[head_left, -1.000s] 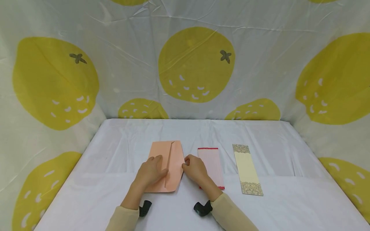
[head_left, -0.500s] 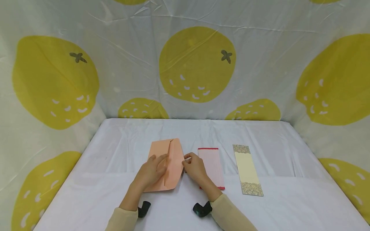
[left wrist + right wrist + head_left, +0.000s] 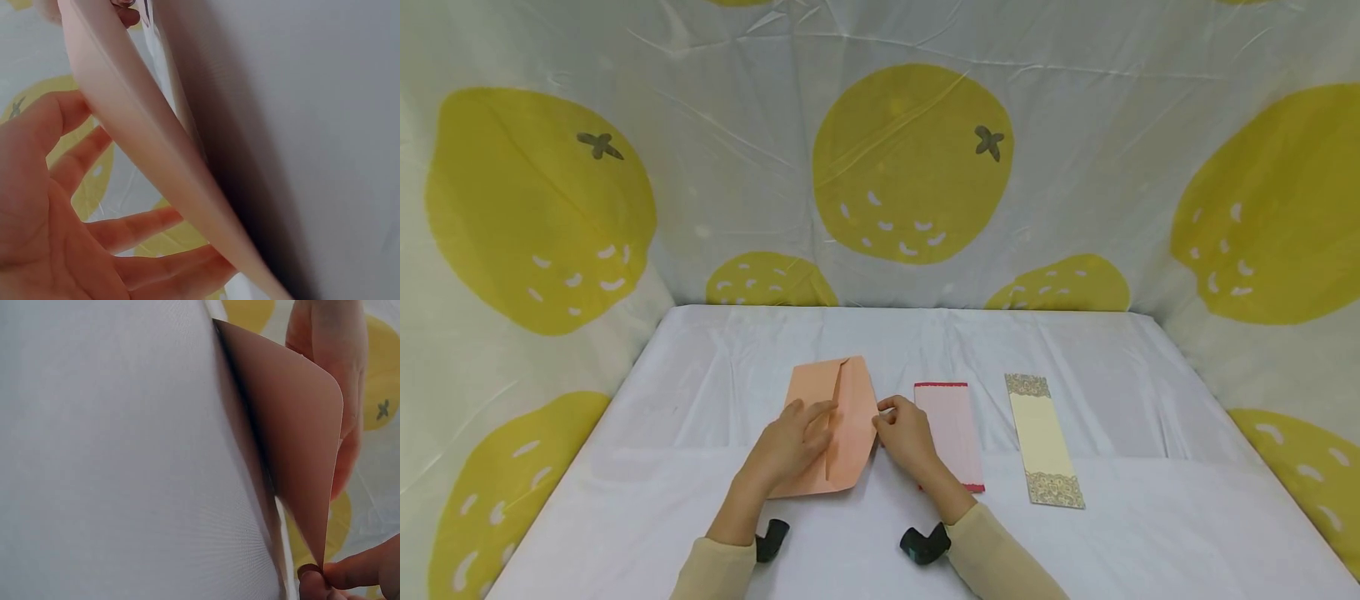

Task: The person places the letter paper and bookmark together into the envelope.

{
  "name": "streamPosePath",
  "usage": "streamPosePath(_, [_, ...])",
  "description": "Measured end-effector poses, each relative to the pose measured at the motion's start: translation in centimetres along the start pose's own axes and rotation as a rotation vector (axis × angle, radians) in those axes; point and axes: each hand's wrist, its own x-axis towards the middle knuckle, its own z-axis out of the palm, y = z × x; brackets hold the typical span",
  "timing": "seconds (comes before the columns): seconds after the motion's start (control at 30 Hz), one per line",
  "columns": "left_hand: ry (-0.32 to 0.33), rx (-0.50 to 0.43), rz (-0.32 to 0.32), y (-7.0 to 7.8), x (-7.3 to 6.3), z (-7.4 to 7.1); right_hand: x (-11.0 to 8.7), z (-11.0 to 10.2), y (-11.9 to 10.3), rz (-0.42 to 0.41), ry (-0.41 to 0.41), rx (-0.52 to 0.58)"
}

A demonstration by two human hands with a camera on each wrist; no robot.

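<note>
A peach paper envelope point(image 3: 854, 433) lies left of the table's middle, its flap side up and its right side raised from the cloth. My left hand point(image 3: 792, 443) rests over its left half with fingers spread, and the left wrist view has those fingertips point(image 3: 165, 215) touching the paper. At the right edge, my right hand point(image 3: 907, 433) pinches the paper between thumb and finger. From the right wrist, the raised part of the envelope point(image 3: 290, 419) narrows to the pinching fingers point(image 3: 359, 569), and my left hand point(image 3: 344, 381) shows behind it.
A pink envelope point(image 3: 955, 433) with red ends lies just right of my right hand, partly covered by it. Farther right is a cream envelope point(image 3: 1043, 433) with patterned ends. White cloth point(image 3: 1150, 517) covers the table; a lemon-print curtain point(image 3: 1075, 167) encloses it.
The right side of the peach envelope has risen from the table and tilted, with my right hand still pinching it. My left fingers have shifted slightly on the paper.
</note>
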Motion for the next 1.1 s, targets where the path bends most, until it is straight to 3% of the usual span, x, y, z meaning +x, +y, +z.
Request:
streamPosePath(0.33, [-0.033,-0.081,-0.033,-0.37,0.02,-0.79,-0.01,-0.09,0.05,0.023,-0.007,0.044])
streamPosePath(1.1, [-0.043,-0.078,-0.017,-0.65,0.13,-0.8,0.18,-0.52,-0.58,0.011,-0.033,0.053])
